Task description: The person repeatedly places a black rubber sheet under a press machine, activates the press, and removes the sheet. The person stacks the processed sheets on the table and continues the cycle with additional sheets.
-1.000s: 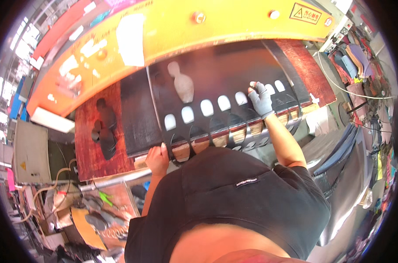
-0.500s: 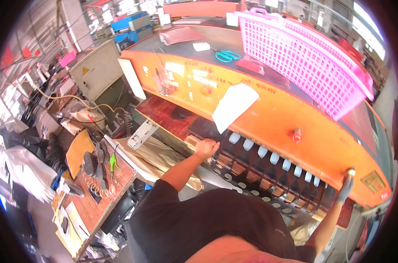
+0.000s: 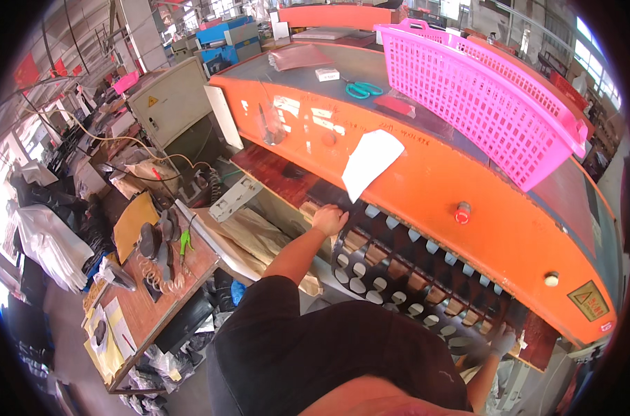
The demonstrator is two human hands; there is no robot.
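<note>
At the opening of an orange machine lies a black sheet with rows of rounded cut-outs, its near edge tilted toward me. My left hand, bare, is closed at the sheet's left end, fingers curled over the edge. At the right end is my right hand, in a grey glove and smeared by motion, so its fingers cannot be read. Brown wooden pieces show through the sheet's openings. Behind them runs a row of pale blue-white tabs under the orange front panel.
A pink plastic basket stands on the machine top, near teal-handled scissors. White paper hangs on the panel, with a red button and a pale knob to its right. A wooden table stands left.
My right hand has left the pale knob and dropped to the sheet's right end. The black sheet's near side has come toward me, showing more cut-outs. My left hand remains at its end.
</note>
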